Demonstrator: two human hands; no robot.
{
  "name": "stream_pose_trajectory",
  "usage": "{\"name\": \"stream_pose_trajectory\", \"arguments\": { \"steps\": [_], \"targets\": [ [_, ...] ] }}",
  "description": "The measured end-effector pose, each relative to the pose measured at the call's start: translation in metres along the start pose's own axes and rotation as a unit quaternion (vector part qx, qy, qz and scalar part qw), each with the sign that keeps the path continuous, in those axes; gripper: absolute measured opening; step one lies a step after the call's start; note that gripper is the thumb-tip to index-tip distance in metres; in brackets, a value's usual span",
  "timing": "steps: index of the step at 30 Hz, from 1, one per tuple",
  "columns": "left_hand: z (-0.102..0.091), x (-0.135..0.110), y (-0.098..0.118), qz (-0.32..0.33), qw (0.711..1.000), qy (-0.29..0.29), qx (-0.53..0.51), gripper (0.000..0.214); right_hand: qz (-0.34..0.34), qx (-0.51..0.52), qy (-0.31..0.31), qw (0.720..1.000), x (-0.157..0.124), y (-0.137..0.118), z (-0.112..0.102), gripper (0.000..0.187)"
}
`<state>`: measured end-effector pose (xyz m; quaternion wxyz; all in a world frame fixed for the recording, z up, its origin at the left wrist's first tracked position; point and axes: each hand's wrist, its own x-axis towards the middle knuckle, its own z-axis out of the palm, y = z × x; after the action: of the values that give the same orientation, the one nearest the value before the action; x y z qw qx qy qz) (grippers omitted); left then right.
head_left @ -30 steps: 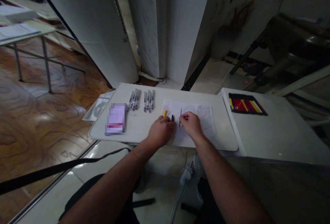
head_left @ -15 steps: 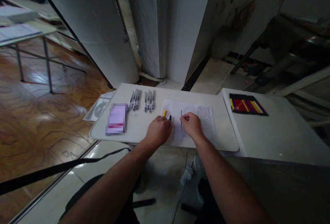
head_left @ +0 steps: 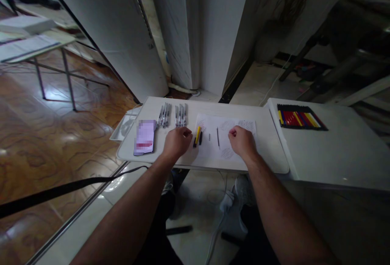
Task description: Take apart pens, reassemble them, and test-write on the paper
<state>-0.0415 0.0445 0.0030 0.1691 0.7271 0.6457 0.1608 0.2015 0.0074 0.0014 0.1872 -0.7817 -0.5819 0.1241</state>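
Observation:
My left hand (head_left: 176,142) rests on the white table (head_left: 268,157) with its fingers curled, just left of a yellow pen barrel (head_left: 198,134) and a small black cap (head_left: 200,137). My right hand (head_left: 243,142) lies in a loose fist on a scribbled sheet of paper (head_left: 227,145). A thin dark refill (head_left: 218,137) lies on the paper between the two hands, touched by neither. Nothing shows inside either hand.
Two bundles of pens (head_left: 172,115) lie at the table's far edge. A phone (head_left: 144,137) sits at the left end. A tray of coloured pens (head_left: 300,117) lies on the adjoining table to the right. A pillar stands behind, wooden floor to the left.
Both hands have moved apart and let go of the pen parts. The yellow barrel, black cap and thin refill now lie loose on the paper. The camera shifted slightly.

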Motion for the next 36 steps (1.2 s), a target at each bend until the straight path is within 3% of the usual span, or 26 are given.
{"name": "stream_pose_trajectory", "arguments": {
  "steps": [4,10,23,36],
  "targets": [
    [0.001,-0.002,0.001,-0.012,1.000,-0.018,-0.004,0.021,-0.015,-0.062,-0.045,0.997,0.000,0.006,-0.007,0.013],
    [0.008,-0.004,0.004,-0.006,0.999,-0.038,-0.001,0.020,-0.064,-0.075,-0.077,0.992,-0.003,0.012,-0.009,0.032],
    [0.012,-0.003,0.000,-0.018,0.997,-0.076,-0.007,0.020,-0.078,-0.126,-0.082,0.986,-0.007,0.010,-0.010,0.036],
    [0.010,-0.005,0.002,0.001,0.997,-0.079,-0.024,0.026,-0.062,-0.131,-0.094,0.985,-0.007,0.005,-0.011,0.037]
  ]
}}
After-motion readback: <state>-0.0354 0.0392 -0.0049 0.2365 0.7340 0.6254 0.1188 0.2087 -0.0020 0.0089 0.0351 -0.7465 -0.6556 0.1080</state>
